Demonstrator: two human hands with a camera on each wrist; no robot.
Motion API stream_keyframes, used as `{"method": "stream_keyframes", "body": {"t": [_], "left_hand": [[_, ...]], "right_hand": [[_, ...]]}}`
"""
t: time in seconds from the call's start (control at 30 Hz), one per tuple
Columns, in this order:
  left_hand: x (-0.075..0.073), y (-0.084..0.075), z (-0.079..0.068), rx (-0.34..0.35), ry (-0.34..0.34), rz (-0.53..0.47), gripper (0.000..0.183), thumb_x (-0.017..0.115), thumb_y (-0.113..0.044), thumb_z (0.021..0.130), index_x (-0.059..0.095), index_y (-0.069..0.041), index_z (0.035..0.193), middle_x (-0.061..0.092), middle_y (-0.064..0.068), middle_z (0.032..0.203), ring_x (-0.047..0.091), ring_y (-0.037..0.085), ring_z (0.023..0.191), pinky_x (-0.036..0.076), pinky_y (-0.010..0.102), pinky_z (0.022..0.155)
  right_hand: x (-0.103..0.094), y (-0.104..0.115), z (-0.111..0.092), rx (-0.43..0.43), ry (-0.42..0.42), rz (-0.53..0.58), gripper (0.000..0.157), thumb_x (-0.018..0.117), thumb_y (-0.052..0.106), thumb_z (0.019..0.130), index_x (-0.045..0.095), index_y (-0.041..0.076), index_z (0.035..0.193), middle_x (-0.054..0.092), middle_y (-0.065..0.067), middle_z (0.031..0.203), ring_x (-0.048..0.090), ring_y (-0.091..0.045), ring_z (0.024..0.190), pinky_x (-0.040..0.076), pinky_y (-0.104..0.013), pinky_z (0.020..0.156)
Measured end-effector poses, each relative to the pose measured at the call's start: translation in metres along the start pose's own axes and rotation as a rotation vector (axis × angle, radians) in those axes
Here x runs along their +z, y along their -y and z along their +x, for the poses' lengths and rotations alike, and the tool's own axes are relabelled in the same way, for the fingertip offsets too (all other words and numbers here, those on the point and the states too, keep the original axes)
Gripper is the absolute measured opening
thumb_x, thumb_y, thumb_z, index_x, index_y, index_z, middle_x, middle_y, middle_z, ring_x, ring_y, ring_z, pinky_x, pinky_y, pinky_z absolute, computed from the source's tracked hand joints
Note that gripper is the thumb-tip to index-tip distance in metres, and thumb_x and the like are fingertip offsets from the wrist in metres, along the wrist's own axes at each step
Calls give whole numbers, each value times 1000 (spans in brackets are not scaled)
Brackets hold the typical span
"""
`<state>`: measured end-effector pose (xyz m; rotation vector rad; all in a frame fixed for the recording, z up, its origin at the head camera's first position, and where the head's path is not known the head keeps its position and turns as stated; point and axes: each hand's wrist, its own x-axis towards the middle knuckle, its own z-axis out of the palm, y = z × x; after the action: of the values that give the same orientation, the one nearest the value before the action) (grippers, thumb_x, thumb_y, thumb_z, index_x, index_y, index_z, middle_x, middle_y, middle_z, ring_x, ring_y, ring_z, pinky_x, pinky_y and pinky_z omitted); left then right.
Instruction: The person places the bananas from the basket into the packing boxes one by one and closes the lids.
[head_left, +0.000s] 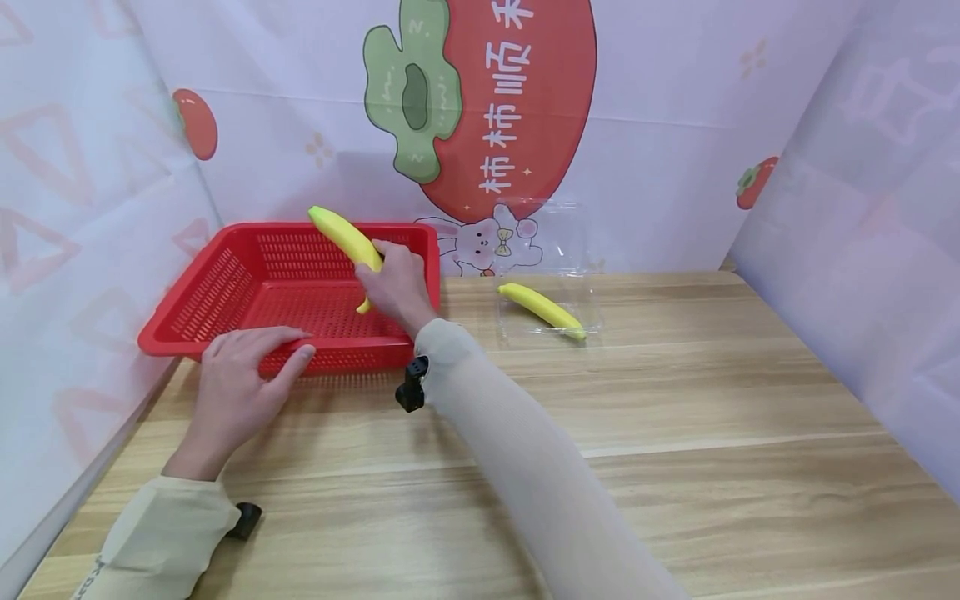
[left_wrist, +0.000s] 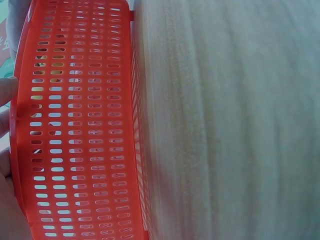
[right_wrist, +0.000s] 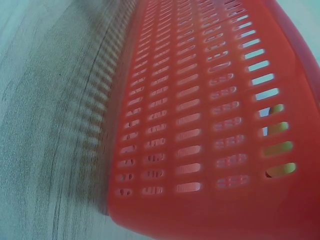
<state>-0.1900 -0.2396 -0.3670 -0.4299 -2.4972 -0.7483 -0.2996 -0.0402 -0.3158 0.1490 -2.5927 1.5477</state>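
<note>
My right hand (head_left: 397,283) grips a yellow toy banana (head_left: 347,237) with a green tip. It holds the banana tilted over the red plastic basket (head_left: 255,346), near the basket's right end. Bits of yellow show through the wall slots in the right wrist view, where the hand itself is out of sight. At the basket's near rim, my left hand (head_left: 243,379) holds the edge, fingers over the top and thumb on the near side. In the left wrist view, its fingers (left_wrist: 6,92) meet the rim beside the slotted wall (left_wrist: 82,125).
A second yellow banana (head_left: 542,308) lies in a clear hinged plastic box (head_left: 551,242), its lid upright, right of the basket. The wooden tabletop (head_left: 675,433) is bordered by printed cloth walls (head_left: 660,158) at the back and both sides.
</note>
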Motion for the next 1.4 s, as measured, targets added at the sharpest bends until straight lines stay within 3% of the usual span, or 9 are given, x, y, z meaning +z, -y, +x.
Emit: {"method": "stream_keyframes", "body": {"t": [0.37, 0.6, 0.87, 1.4], "left_hand": [[-4, 1, 0, -3, -6, 8, 31, 73, -34, 100, 75, -13, 123, 76, 19, 125, 60, 43, 123, 33, 69, 110], [-4, 0, -1, -11, 5, -2, 32, 74, -33, 100, 74, -13, 125, 75, 19, 125, 60, 44, 122, 31, 70, 112], [-2, -4, 3, -5, 7, -2, 31, 74, -30, 99, 74, -13, 125, 76, 19, 125, 61, 43, 122, 32, 69, 112], [-4, -4, 0, -15, 3, 8, 31, 73, -32, 100, 74, -11, 123, 76, 19, 125, 62, 42, 123, 33, 67, 111]], "right_hand": [[3, 3, -3, -60, -29, -57, 59, 69, 24, 103, 50, 16, 159, 67, -3, 133, 62, -12, 95, 56, -14, 71], [1, 3, -4, -63, -32, -40, 60, 68, 24, 103, 50, 17, 159, 66, -4, 138, 62, -13, 97, 57, -15, 69], [-4, 0, -4, -58, -38, -49, 61, 70, 27, 103, 49, 20, 160, 65, -1, 141, 62, -13, 103, 59, -16, 79], [-3, 3, -6, -78, -13, -36, 59, 67, 27, 105, 49, 19, 160, 66, -3, 139, 62, -14, 99, 57, -15, 70]]}}
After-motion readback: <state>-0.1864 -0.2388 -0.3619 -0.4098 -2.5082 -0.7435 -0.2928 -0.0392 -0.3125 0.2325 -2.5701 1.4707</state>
